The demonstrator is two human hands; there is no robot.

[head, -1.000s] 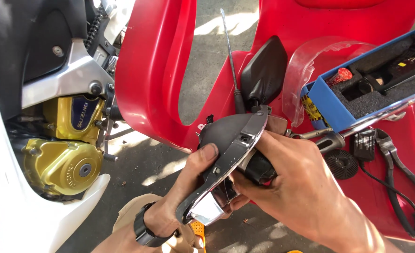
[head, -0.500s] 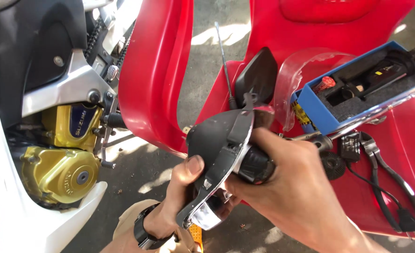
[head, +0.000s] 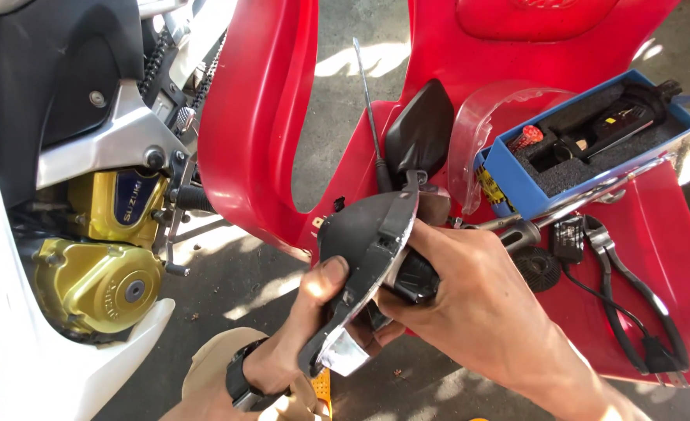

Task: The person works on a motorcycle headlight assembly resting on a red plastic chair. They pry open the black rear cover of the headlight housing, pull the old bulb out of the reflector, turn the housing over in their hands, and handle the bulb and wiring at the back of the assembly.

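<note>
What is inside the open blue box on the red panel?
The open blue rectangular box holds dark grey foam with black parts and one small red piece set into it. What lies under the foam is covered.

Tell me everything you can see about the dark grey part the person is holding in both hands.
The dark grey part looks like a curved, matte plastic housing with a raised rim and a shiny silver piece at its lower end. It is held tilted, edge toward the camera, above the pavement in front of the red fairing. The left hand grips it from below, thumb pressed on its face; the right hand clasps a black round piece behind it.
</note>
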